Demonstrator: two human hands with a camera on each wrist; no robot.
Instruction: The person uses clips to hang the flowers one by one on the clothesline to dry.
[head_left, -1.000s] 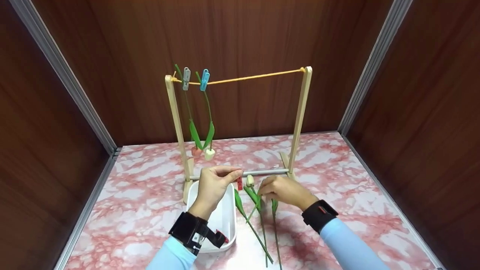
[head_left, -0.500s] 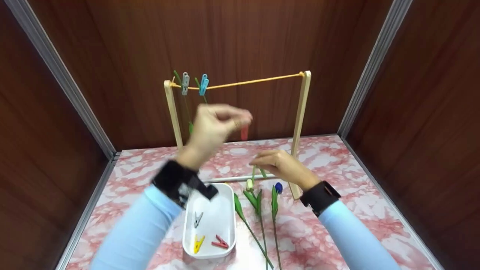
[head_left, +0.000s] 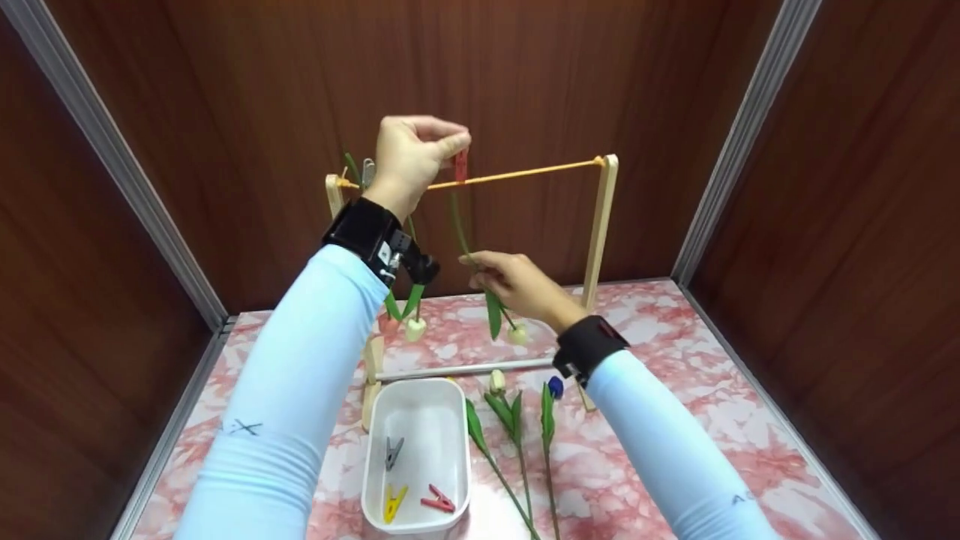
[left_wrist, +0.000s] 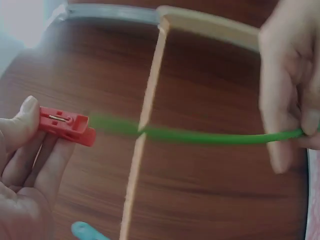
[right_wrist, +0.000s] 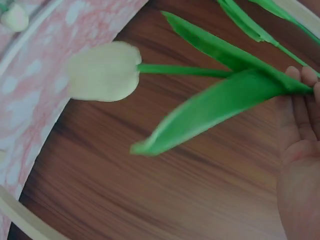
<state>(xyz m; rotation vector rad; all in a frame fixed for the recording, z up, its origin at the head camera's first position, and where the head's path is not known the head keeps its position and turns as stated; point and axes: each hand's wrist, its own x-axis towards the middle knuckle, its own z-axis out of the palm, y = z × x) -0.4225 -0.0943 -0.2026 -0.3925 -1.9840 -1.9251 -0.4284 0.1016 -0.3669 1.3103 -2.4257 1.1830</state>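
My left hand (head_left: 409, 154) pinches a red clothespin (left_wrist: 64, 124) by its handle ends, up near the orange cord (head_left: 529, 172). Lower down, my right hand (head_left: 521, 283) grips the stem of a white tulip (right_wrist: 105, 71), its bloom hanging downward below two green leaves (right_wrist: 215, 110). In the left wrist view the stem (left_wrist: 215, 137) crosses the cord, and its blurred tip lies close to the clothespin's jaws. Whether the jaws touch it I cannot tell. A grey clothespin (head_left: 368, 172) on the cord is partly hidden by my left hand; a blue one (left_wrist: 87, 231) barely shows.
The cord runs between two wooden posts (head_left: 604, 217). Two hung tulips (head_left: 415, 328) dangle at left. A white tray (head_left: 366, 480) holds grey, yellow and red clothespins (head_left: 439, 499). Beside it lie several tulips, among them a white one (head_left: 497, 381) and a blue one (head_left: 555, 388).
My left hand has risen from beside the tray to the cord with the red clothespin. The right hand has lifted a white tulip off the table and brought its stem up to the cord.
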